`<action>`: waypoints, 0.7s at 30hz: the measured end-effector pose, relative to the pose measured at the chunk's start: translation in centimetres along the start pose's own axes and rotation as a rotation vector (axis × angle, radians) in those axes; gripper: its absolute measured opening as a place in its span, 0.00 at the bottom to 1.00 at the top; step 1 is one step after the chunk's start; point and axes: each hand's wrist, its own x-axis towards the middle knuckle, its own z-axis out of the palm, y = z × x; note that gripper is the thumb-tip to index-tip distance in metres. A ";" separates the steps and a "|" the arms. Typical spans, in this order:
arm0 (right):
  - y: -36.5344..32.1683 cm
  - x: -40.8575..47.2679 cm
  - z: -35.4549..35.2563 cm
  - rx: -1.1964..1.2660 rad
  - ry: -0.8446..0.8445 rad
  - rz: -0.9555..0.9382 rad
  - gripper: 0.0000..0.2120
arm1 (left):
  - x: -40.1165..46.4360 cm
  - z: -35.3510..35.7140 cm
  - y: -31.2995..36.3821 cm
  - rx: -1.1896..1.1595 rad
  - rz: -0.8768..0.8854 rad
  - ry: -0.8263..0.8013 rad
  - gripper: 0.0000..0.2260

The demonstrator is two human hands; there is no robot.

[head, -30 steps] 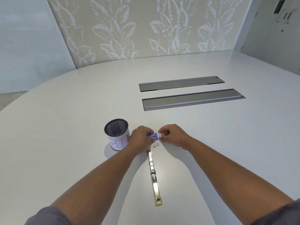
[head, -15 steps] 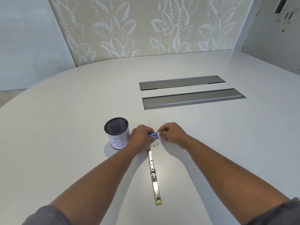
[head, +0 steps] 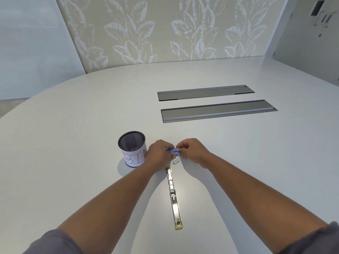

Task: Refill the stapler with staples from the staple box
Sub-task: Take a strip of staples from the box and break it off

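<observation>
Head view of a white table (head: pixel 73 143). Near its centre, the left hand (head: pixel 159 154) and the right hand (head: pixel 192 150) meet over a small blue staple box (head: pixel 173 151), each with the fingers curled and pinched on one end of it: the left hand grips the end at 9 o'clock, the right hand the end at 3 o'clock. The box is held just above the tabletop; whether it is open or closed cannot be told.

Just beside the box, at its 5 o'clock, a short grey strip of staples (head: pixel 175 162) lies flat on the table, apart from both hands.

The stapler (head: pixel 173 197) lies opened out flat, a long metal bar running from 12 o'clock, just below the left hand, to 6 o'clock, where it ends in a yellow-green tip between the two forearms. Its staple channel faces up.

At 9 o'clock of the left hand stands an upright black mesh cup (head: pixel 132 149) wrapped in white paper lettered "BIN"; the hand covers part of the label.

Farther off, at 1 o'clock, two long grey cable hatches (head: pixel 218 112) are set flush in the table, parallel to each other.
</observation>
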 end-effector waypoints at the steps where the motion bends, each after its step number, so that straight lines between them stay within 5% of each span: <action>1: 0.0 0.0 0.0 0.001 0.001 0.000 0.05 | 0.0 0.0 0.0 0.002 0.000 -0.001 0.12; 21: 0.7 -0.6 0.1 0.090 0.077 0.019 0.05 | -0.5 0.7 -0.4 -0.166 -0.035 0.053 0.16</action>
